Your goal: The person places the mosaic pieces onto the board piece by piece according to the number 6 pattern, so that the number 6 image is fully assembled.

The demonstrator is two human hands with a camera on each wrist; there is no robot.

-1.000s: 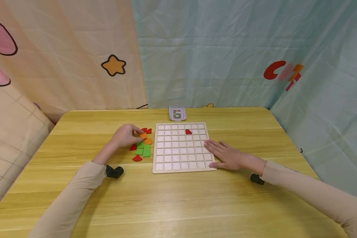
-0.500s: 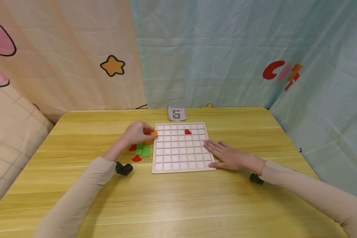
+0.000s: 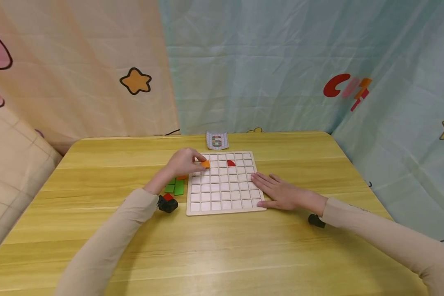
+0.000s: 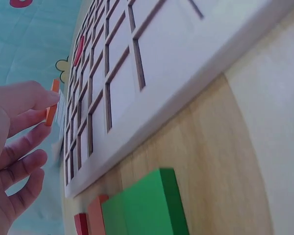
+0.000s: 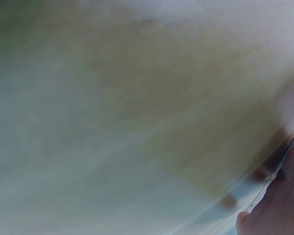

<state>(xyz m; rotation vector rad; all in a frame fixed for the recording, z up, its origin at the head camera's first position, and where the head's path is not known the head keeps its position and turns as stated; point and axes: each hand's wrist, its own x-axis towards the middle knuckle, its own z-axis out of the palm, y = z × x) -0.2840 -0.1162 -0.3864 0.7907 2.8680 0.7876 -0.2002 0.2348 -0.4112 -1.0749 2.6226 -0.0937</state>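
From where I stand, the left hand (image 3: 185,161) has an orange square tile (image 3: 205,164) pinched between thumb and finger, the grip narrow and the remaining fingers loosely bent. The tile is over the upper left part of the pale wooden grid board (image 3: 225,212); whether it touches a ridge there, I cannot tell. The right hand (image 3: 277,191) lies spread, fingers straight, against the board's right edge.

The tile looks like thin painted wood, so I would expect it to be light, stiff and hard to break (a drop would probably just clatter). Its smooth faces may slip a little, and the best hold seems to be by two opposite edges, leaving the underside free. The board looks rigid and light enough to slide if nudged, best steadied at its rim.

A red quarter-circle tile (image 3: 231,163) sits in a cell of the board's upper part. Left of the board, on the tabletop (image 3: 222,255), are green tiles (image 3: 179,187) and another orange tile (image 3: 181,177), partly hidden. Beyond the board lies a small printed card (image 3: 217,141).
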